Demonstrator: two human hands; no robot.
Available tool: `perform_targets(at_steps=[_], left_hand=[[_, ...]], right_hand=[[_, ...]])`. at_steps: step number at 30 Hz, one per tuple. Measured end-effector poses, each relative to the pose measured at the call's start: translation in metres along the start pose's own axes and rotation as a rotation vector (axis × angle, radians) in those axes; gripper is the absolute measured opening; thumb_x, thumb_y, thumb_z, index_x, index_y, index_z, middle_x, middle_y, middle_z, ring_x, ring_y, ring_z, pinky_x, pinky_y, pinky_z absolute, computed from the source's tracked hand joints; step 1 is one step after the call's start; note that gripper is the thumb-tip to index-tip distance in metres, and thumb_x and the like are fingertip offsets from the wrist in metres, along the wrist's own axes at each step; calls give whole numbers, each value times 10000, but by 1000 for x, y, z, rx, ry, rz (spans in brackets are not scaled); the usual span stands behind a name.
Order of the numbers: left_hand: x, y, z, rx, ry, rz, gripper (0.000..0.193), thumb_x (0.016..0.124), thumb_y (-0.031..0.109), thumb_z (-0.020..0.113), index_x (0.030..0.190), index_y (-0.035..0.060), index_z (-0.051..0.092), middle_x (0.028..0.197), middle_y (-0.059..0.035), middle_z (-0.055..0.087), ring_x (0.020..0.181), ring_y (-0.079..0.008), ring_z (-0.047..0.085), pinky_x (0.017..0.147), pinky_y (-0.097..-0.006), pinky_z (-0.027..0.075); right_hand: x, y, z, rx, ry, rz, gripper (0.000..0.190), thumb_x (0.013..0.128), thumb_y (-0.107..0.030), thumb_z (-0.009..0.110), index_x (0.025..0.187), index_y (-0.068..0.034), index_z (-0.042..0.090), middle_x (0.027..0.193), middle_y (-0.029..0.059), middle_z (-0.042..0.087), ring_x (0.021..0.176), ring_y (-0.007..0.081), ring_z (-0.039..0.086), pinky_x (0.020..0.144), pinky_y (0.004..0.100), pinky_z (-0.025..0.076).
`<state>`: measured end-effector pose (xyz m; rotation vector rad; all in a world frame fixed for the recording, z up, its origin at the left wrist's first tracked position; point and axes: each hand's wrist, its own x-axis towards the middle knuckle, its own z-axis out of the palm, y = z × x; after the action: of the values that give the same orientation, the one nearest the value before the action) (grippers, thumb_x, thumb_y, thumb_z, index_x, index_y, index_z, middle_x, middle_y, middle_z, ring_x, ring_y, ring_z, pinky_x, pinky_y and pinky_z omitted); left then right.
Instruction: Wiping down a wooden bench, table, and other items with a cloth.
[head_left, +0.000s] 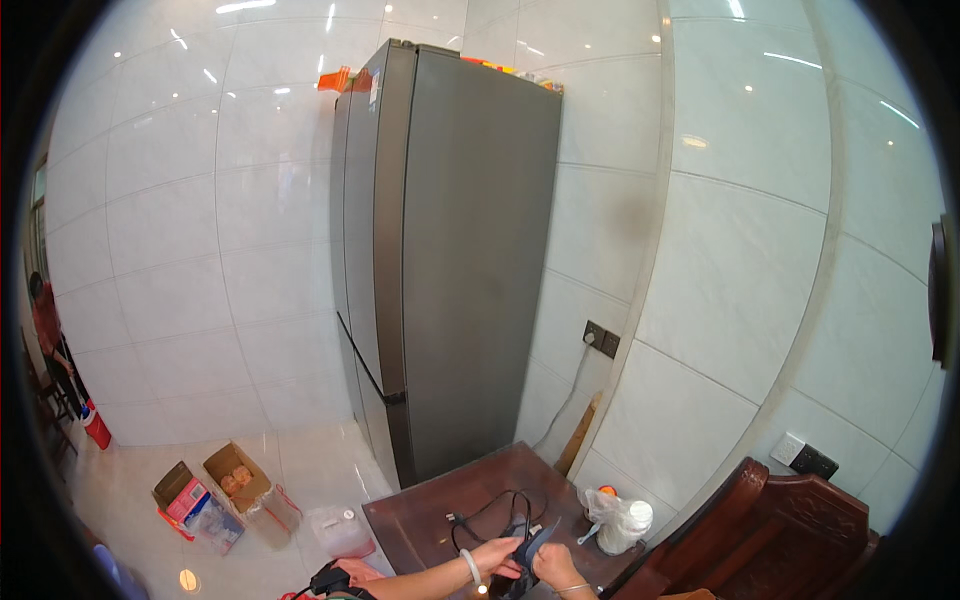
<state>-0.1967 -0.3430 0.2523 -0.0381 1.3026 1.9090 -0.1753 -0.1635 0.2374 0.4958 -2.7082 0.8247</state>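
Observation:
My left hand (499, 556), with a pale bangle at the wrist, grips a dark object (523, 553) over the small wooden table (420, 504). Close beside it, my right hand (553, 564) is closed around a dark blue, flat, strap-like piece (541, 536) that sticks up between the hands. Whether these are parts of one item is unclear, since my fingers cover much of them. A black power cord (480, 517) loops over the tabletop behind my hands, its plug (452, 517) lying to the left.
A tall grey refrigerator (476, 255) stands behind the table. A white-capped container (634, 525) and plastic bag sit on its right side, by a carved wooden chair (795, 517). Floor items at left include open cardboard boxes (236, 480) and a jug of pink liquid (343, 531). Far left is another person (49, 330).

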Motion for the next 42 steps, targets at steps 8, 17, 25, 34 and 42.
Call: perform_targets(at_steps=[8, 17, 25, 34, 42], left_hand=[[-9, 31, 27, 110, 12, 54, 360, 880, 376, 576, 1128, 116, 582, 969, -29, 622, 734, -139, 630, 603, -306, 561], [-15, 71, 20, -259, 82, 339, 186, 935, 242, 503, 1087, 134, 495, 1013, -90, 626, 779, -230, 658, 592, -306, 553], [-32, 76, 47, -65, 203, 532, 325, 876, 68, 577, 1166, 129, 444, 947, -66, 617, 840, -194, 650, 648, -270, 555], [-27, 57, 67, 180, 189, 648, 277, 892, 77, 563, 1151, 100, 471, 893, -15, 598, 852, -121, 610, 691, -217, 480], [-23, 66, 66, 66, 41, 571, 323, 897, 106, 566, 1202, 112, 460, 882, -17, 592, 844, -143, 633, 664, -204, 496]], right_hand=[[1, -25, -25, 203, 165, -29, 123, 785, -109, 548, 724, -15, 600, 682, 226, 586, 642, 420, 574, 581, 491, 450], [-7, -4, -47, 1416, 232, 479, 151, 865, -115, 540, 929, -1, 616, 912, 102, 633, 788, 212, 612, 678, 343, 504], [-3, -38, -60, 1561, 143, 597, 319, 887, -171, 531, 1157, -1, 527, 1026, 73, 602, 946, 220, 578, 848, 317, 469], [-2, -41, -44, 977, 104, 372, 131, 824, -62, 618, 946, -15, 624, 894, 48, 645, 833, 144, 595, 735, 293, 474], [-3, -33, -48, 1688, 139, 509, 212, 835, -42, 613, 1046, -17, 612, 982, 12, 635, 876, 99, 585, 774, 252, 473]])
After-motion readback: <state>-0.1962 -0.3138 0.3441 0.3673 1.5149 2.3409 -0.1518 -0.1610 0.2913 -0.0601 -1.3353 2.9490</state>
